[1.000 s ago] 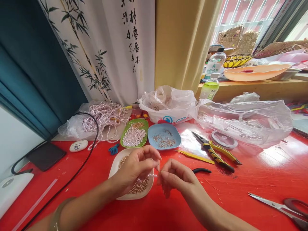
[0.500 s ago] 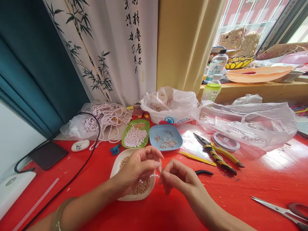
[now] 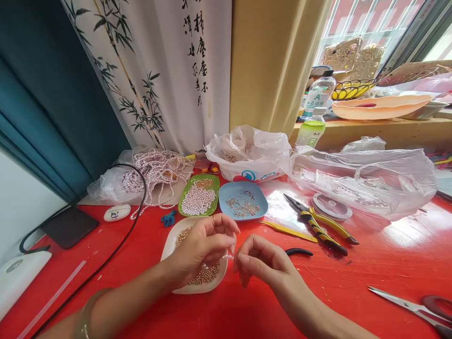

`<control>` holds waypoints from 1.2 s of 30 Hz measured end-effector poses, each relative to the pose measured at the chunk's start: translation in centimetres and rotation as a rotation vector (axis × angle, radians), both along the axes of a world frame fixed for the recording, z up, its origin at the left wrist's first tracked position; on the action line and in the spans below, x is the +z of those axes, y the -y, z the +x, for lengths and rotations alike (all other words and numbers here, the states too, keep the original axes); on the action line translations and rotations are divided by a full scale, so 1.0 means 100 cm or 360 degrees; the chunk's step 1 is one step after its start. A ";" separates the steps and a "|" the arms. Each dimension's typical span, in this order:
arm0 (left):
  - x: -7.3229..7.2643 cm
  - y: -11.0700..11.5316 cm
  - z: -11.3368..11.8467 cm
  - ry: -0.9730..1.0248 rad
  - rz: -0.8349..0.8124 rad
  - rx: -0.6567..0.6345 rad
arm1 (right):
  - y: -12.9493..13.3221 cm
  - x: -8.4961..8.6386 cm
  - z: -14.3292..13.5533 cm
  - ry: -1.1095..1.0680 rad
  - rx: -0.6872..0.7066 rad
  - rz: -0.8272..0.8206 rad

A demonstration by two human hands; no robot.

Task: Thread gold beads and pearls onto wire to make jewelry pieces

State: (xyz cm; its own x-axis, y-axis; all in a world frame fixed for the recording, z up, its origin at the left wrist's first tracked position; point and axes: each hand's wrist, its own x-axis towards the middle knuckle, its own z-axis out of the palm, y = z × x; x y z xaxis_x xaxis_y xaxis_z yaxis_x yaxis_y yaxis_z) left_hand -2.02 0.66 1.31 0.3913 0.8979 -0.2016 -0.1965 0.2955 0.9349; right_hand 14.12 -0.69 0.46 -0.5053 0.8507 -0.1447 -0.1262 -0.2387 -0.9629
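My left hand (image 3: 208,245) hovers over the near side of a cream dish (image 3: 169,247) of gold beads (image 3: 208,274), its thumb and fingers pinched. What that pinch holds is too small to make out. Just right of the dish, my right hand (image 3: 263,261) is closed, with thumb against fingertips. A short strand of small clear or pale beads (image 3: 228,257) runs from below my left fingers to my right fingertips. Behind the hands are a green dish (image 3: 182,203) of pale pink and gold beads and a blue dish (image 3: 243,187) of small metal findings.
On the red table (image 3: 346,301) lie yellow tweezers (image 3: 289,231), black-and-yellow pliers (image 3: 316,223), a thread spool (image 3: 332,207) and scissors (image 3: 406,303). Plastic bags (image 3: 367,183) line the back. Pink bead strings (image 3: 158,169) and a black cable (image 3: 120,249) are at left.
The hands hold nearly the same pose over the dish. My right fingers have shifted very slightly, and the whole view has moved a little.
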 end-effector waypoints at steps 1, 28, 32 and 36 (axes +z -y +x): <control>0.000 0.000 0.000 0.0000 -0.0001 0.0005 | 0.000 0.000 0.000 0.0005 0.0004 0.0005; 0.001 0.000 0.000 -0.0021 -0.0024 0.0014 | -0.001 -0.003 -0.001 -0.0012 -0.0013 0.0045; 0.001 0.000 0.001 -0.0036 -0.0019 -0.0018 | -0.001 -0.001 -0.002 -0.0005 -0.0045 0.0036; 0.000 0.000 0.000 -0.0102 0.0074 -0.0032 | -0.004 0.001 -0.001 0.0050 -0.0082 0.0072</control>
State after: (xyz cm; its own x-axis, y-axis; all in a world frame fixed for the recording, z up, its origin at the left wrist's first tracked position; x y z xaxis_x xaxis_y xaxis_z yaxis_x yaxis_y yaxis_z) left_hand -2.00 0.63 1.35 0.3968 0.8991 -0.1849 -0.1302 0.2545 0.9583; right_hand 13.99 -0.28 0.57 -0.4563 0.8816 -0.1206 -0.1065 -0.1887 -0.9762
